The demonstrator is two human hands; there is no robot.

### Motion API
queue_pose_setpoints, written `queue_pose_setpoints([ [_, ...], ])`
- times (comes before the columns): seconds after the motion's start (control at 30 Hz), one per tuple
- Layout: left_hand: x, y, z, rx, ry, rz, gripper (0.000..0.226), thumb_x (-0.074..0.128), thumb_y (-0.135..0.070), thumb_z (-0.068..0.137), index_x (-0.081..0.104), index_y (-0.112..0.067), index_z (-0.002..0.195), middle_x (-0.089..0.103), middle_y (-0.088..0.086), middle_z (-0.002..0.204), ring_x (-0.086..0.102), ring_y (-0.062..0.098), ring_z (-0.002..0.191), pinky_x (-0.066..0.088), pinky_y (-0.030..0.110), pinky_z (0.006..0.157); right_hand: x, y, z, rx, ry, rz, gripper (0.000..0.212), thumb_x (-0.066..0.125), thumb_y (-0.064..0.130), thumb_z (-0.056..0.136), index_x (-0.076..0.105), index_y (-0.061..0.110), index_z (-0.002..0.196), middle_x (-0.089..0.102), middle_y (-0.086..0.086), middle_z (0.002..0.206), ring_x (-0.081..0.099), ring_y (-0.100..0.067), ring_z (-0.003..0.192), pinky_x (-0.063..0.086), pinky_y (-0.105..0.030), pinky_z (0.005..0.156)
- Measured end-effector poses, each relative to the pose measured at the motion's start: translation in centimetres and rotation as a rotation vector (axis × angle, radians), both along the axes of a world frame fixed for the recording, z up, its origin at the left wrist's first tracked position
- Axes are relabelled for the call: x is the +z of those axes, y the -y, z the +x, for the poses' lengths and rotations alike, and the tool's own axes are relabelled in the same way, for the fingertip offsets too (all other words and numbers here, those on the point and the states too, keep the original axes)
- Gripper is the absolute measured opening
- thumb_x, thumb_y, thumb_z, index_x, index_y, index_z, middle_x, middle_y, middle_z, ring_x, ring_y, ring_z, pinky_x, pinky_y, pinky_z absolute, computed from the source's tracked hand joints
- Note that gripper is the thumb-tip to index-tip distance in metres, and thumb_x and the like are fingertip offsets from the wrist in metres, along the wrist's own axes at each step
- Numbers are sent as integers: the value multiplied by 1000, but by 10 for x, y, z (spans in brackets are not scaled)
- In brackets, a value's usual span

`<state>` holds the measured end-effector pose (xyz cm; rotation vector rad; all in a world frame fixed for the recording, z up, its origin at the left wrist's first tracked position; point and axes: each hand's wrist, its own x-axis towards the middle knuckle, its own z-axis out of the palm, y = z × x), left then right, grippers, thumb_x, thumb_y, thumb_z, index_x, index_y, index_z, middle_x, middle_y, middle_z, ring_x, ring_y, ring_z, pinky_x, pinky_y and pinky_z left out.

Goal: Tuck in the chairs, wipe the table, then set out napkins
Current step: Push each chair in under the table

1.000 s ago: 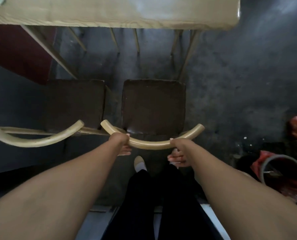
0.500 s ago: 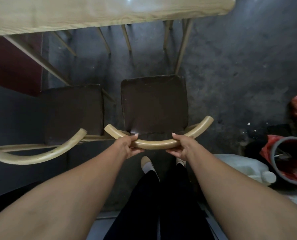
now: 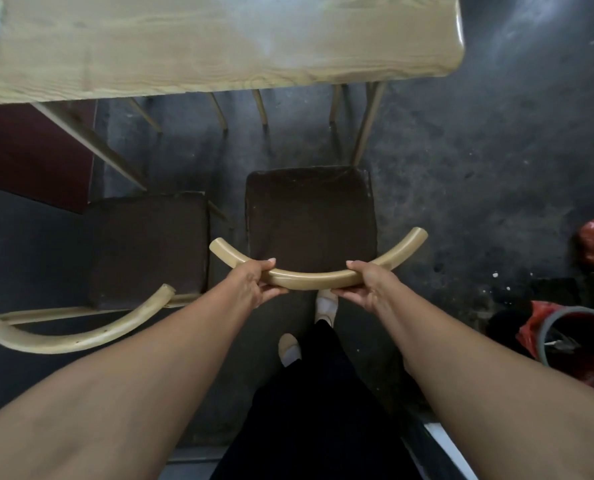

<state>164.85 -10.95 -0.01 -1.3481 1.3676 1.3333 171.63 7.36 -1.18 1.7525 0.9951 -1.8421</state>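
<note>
1. Your left hand (image 3: 254, 284) and right hand (image 3: 366, 282) are both closed around the curved top rail (image 3: 314, 277) of the right-hand chair: thumbs over the top, fingers wrapped beneath. Each hand sits just to one side of the rail's middle, so the grip is even and neither hand is nearer the work than the other.

2. The rail's long axis runs left to right across your body, its two ends bowing away from you toward the table. The dark seat (image 3: 311, 216) lies straight ahead of the grip, between your hands and the table (image 3: 219, 43).

3. The seat faces the table squarely, its front edge close to parallel with the table's near edge. That front edge is not yet under the tabletop; a strip of bare floor (image 3: 461, 188) shows between them, with table legs (image 3: 368, 123) standing in that strip, one of them near the seat's right front corner.

4. The move to come turns on this: the table lies directly forward of your grip, at right angles to the rail. As I judge it, a straight push away from you should carry the seat under, provided that right corner clears the leg.

5. The second chair (image 3: 146, 251) stands just beside on your left, its seat set further back from the table and its own rail (image 3: 70, 336) nearer to you. It looks to need tucking in as well.

6. A red-lined bucket (image 3: 576, 336) stands on the floor well off to your right.
</note>
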Motion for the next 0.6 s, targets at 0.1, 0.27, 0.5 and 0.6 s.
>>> queue_pose_setpoints([
  [0.1, 5, -6, -18, 4, -12, -4, 26, 66, -8, 88, 56, 2, 110, 62, 18, 97, 64, 36, 109, 56, 49, 76, 5, -7, -19, -34, -16, 17, 55, 69, 3, 86, 40, 1, 134, 60, -25, 107, 64, -43, 103, 57, -53, 61],
  [0.27, 7, -15, -47, 31, -53, 2, 27, 68, -8, 86, 56, 1, 108, 61, 17, 83, 67, 36, 98, 58, 46, 56, 8, -20, -51, -45, -58, 39, 57, 71, 2, 84, 40, 1, 133, 56, -23, 98, 63, -44, 100, 58, -56, 75],
  [0.5, -6, -20, -91, 58, -115, 10, 26, 71, -5, 83, 55, 0, 103, 62, 18, 84, 68, 34, 90, 58, 48, 58, -2, -28, -94, -50, -98, 51, 47, 72, 2, 83, 45, 2, 122, 56, -20, 88, 62, -35, 71, 59, -51, 64],
  [0.6, -11, -22, -113, 52, -111, 1, 22, 71, -7, 83, 54, -1, 95, 63, 19, 86, 68, 35, 97, 60, 50, 70, -7, -30, -114, -54, -104, 60, 48, 72, 3, 83, 46, 5, 122, 56, -20, 89, 62, -35, 72, 60, -53, 66],
])
